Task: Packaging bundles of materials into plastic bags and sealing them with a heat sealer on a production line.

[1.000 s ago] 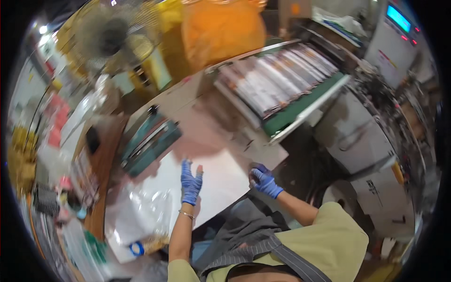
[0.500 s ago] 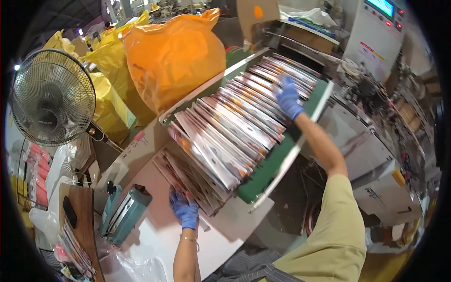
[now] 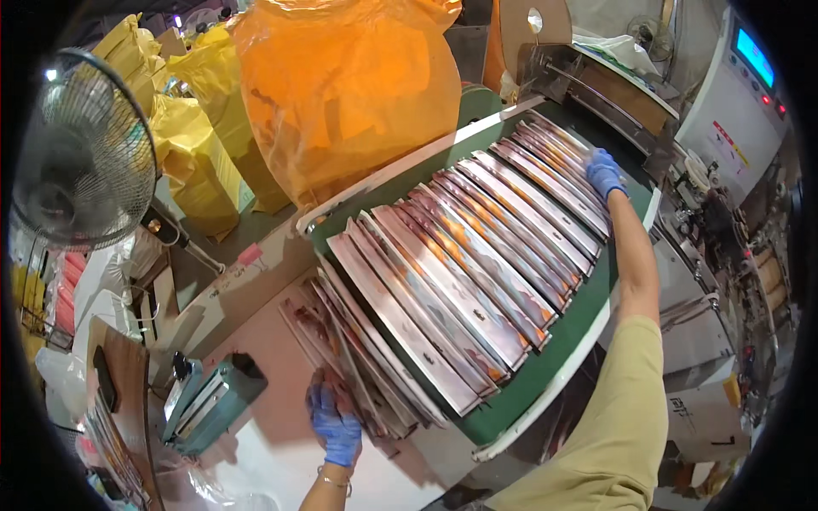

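Note:
A long overlapping row of flat, glossy printed packets point(image 3: 464, 255) leans across a green conveyor belt point(image 3: 532, 375) in front of me. My right hand point(image 3: 606, 173), in a blue glove, touches the row's far right end with fingers laid against the packets. At the near left, my left hand point(image 3: 335, 422), also gloved in blue, rests its outstretched fingers against a smaller bunch of packets point(image 3: 362, 375). That bunch stands tilted on the pink and white table point(image 3: 264, 447), just off the belt's end. The left fingertips are partly in shadow.
A teal bench-top device point(image 3: 217, 404) sits left on the table. Behind the belt stands a big orange bag point(image 3: 349, 94), with yellow bags point(image 3: 192, 153) and a fan point(image 3: 81, 153) farther left. Machinery with a control panel point(image 3: 741, 102) borders the right side.
My right hand has moved right along the row to its far end. The packets on the belt lie flatter and more spread out; more now lean near my left hand. The view has shifted.

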Motion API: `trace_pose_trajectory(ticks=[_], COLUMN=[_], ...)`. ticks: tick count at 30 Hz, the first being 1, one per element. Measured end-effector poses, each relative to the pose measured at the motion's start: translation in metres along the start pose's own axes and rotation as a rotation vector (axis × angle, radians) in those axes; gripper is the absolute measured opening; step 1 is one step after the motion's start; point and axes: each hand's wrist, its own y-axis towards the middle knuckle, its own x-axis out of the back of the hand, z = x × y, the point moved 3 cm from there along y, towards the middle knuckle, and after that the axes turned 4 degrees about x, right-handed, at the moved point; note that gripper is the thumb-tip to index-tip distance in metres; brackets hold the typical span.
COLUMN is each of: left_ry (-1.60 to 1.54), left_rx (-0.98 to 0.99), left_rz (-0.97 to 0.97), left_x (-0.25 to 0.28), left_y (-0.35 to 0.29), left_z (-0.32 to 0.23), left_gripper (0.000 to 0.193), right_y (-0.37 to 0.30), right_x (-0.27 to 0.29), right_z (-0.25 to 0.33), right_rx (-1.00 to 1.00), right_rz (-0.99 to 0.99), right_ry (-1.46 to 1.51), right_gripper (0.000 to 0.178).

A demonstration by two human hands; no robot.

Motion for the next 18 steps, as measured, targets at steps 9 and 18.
trace_pose_trajectory(ticks=[9, 18], left_ry=[-0.986, -0.565], left_rx=[0.451, 0.634], left_rz=[-0.067, -0.104], left_x=[-0.004, 0.035], left_y=[0.050, 0.051], left_z=[0.046, 0.045], left_gripper=[0.050, 0.112], right_y=[-0.223, -0.384], right_x=[0.095, 0.080], right_z=[0.217, 0.379], right_rx=[0.640, 0.523], right_rz=[-0.101, 0.466], right_ry=[0.433, 0.498], right_gripper=[0.036, 0.067])
